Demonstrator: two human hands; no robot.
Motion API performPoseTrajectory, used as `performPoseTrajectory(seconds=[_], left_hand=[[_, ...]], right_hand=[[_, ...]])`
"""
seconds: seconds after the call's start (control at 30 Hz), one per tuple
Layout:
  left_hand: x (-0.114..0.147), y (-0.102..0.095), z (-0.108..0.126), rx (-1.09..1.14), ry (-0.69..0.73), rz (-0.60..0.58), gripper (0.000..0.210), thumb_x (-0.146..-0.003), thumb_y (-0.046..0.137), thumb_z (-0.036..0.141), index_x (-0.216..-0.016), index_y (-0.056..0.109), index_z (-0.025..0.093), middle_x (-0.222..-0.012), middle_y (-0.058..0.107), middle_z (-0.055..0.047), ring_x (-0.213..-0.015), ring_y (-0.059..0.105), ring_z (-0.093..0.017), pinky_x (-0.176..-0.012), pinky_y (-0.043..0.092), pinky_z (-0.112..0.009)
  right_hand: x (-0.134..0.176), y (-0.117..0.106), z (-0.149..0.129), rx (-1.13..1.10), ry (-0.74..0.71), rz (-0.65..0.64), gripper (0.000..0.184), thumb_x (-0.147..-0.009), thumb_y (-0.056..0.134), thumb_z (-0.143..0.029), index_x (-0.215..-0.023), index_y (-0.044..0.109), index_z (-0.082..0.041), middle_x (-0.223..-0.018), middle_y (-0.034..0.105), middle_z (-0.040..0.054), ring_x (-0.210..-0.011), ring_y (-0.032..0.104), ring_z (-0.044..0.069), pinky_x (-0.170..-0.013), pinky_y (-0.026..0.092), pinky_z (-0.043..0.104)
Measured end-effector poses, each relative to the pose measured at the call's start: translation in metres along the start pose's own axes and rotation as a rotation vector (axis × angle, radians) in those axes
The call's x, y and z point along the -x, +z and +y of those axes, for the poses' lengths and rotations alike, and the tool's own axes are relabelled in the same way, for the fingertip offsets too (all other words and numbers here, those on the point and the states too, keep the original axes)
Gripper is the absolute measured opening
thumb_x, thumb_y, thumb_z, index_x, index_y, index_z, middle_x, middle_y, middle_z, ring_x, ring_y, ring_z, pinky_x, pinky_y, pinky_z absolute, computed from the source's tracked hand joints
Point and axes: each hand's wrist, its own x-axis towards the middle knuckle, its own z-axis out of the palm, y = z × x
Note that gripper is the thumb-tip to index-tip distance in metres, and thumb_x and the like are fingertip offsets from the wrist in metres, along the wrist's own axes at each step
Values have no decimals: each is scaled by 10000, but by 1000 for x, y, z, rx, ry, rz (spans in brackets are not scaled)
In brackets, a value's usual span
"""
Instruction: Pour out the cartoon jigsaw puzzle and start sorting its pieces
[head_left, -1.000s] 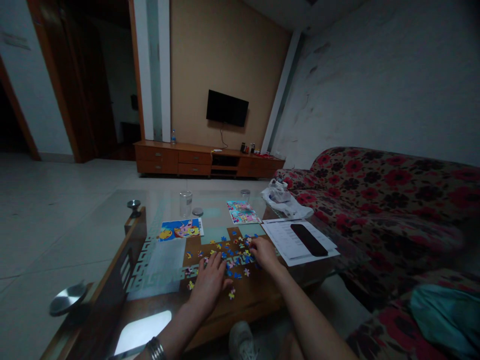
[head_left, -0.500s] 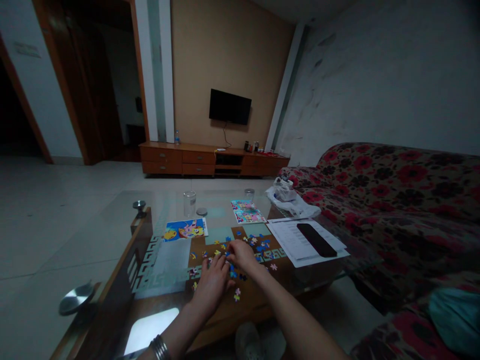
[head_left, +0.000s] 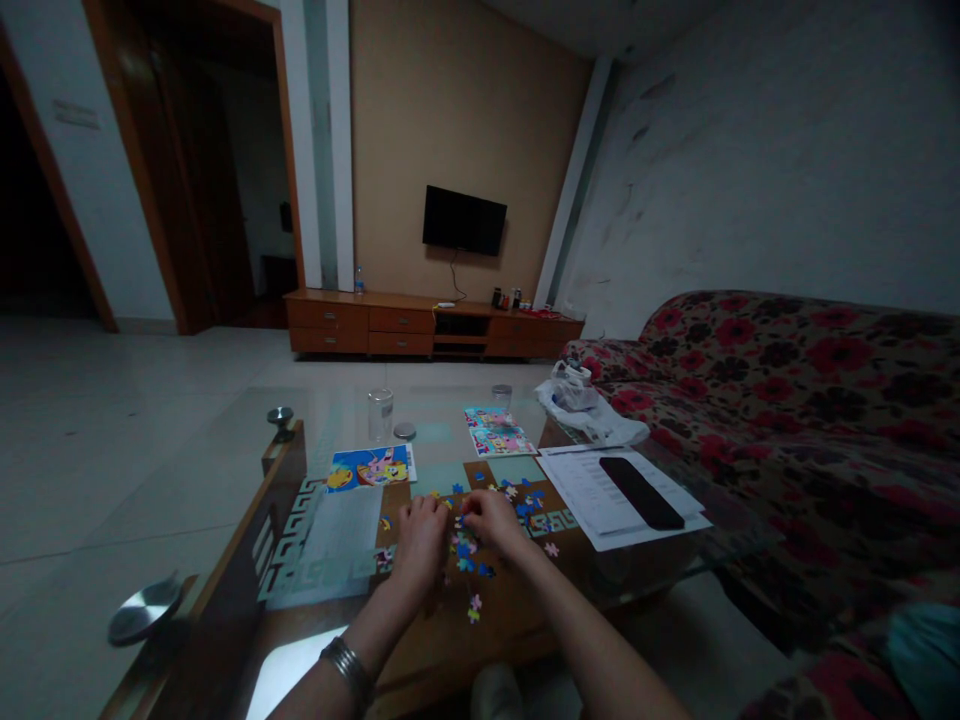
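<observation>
A floral-print sofa point(head_left: 817, 390) spreads from one to four o'clock, taking the loose pieces as the dial's centre and twelve as straight away from the person. The low wooden TV cabinet point(head_left: 330, 328) stands at twelve beyond the glass-topped coffee table point(head_left: 506, 635), with a flat-screen television point(head_left: 464, 220) on the wall above it. On the glass, a white plastic bag point(head_left: 592, 418) slumps at one o'clock, and printed sheets point(head_left: 585, 500) lie at two to three, a black phone-shaped slab point(head_left: 641, 492) on top. The left hand point(head_left: 422, 532) arches palm-down at nine, its curled fingers hiding whatever is beneath. The right hand point(head_left: 493, 520) draws thumb and forefinger together just beside it, a slim gap between the two; whether a piece is pinched cannot be told. A blue cartoon picture card point(head_left: 373, 468) lies at ten, a pink-and-turquoise one point(head_left: 501, 432) at twelve. A clear glass jar point(head_left: 380, 415) stands at eleven. Metal bangles point(head_left: 349, 668) circle the left wrist. Smallest, the jigsaw pieces point(head_left: 463, 550) scatter between and around the hands, one stray group at six.
</observation>
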Motion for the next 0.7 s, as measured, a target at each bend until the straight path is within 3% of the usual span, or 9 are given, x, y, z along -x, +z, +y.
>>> performPoseTrajectory(seconds=[0.23,0.37,0.7], left_hand=[[-14,-1,-1,35,85,-43,244,-912,419,225,-1015,640,234,-1071,594,-62,-1060,481,-250,-865,327,-373],[-15,-1,7,43,104,-52,261,-922,400,244,-982,651,213,-1059,602,-73,-1057,483,-248,-863,319,-373],[-24,15,22,56,-8,-14,273,-886,394,165,-972,653,166,-1051,632,-102,-1026,517,-261,-848,338,-392]], right_hand=[[2,-5,9,-21,-30,-24,276,-739,550,-59,-901,747,-164,-953,740,78,-923,653,192,-811,432,237],[-2,-7,13,-22,4,61,253,-769,539,-74,-901,739,-156,-957,736,85,-919,649,189,-814,424,239],[-1,-13,24,0,28,139,231,-769,544,-84,-876,729,-173,-927,737,66,-893,653,189,-779,426,238]])
